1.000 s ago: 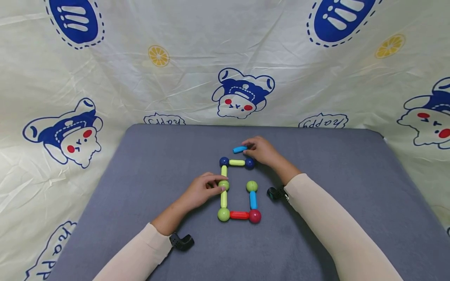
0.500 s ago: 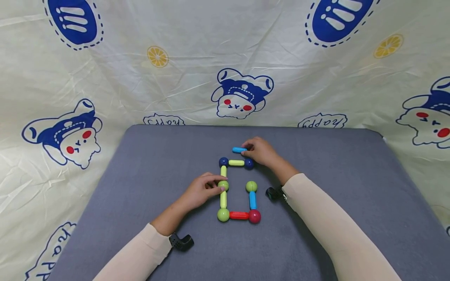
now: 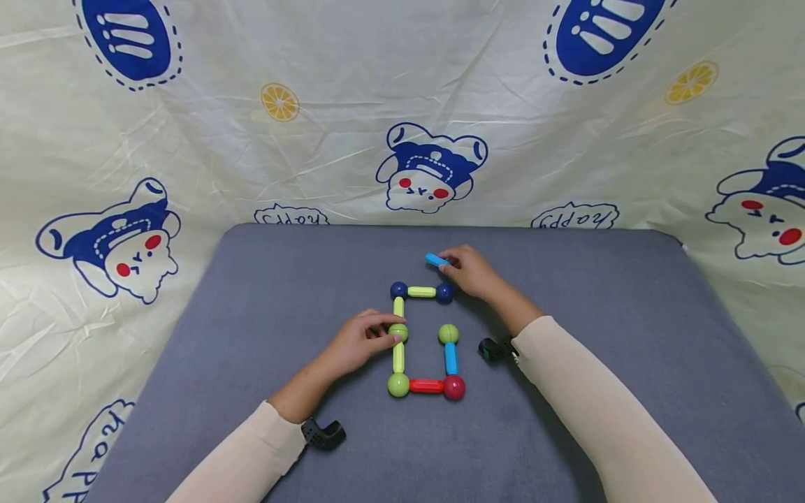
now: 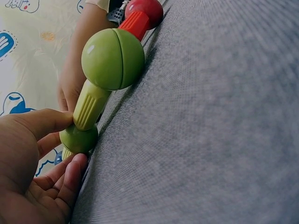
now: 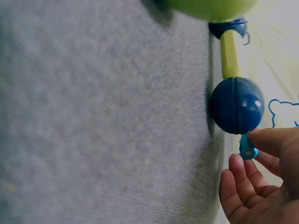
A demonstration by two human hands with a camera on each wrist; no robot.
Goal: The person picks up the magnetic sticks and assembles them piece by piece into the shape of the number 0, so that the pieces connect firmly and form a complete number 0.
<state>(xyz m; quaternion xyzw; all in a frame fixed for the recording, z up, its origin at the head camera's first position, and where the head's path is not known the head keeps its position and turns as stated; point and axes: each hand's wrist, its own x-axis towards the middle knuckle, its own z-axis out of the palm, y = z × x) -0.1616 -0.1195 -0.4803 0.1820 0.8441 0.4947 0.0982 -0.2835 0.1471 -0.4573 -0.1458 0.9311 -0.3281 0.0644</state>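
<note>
In the head view my right hand pinches a light blue magnetic stick between thumb and fingers, beyond the far right dark blue ball. The stick's round end shows in the right wrist view, beneath a dark blue ball. My left hand holds the middle green ball of the frame's left side, thumb and fingers on either side of it. Yellow sticks run from that ball both ways. A red stick joins the near green ball to a red ball.
On the frame's right side, a blue stick links the red ball to another green ball. A gap lies between that ball and the far right dark blue ball. Grey cloth covers the table; a printed curtain hangs behind.
The light blue stick has turned in my right hand, its free end now pointing up and away, and has shifted slightly right and farther back. My left hand stays on the green ball.
</note>
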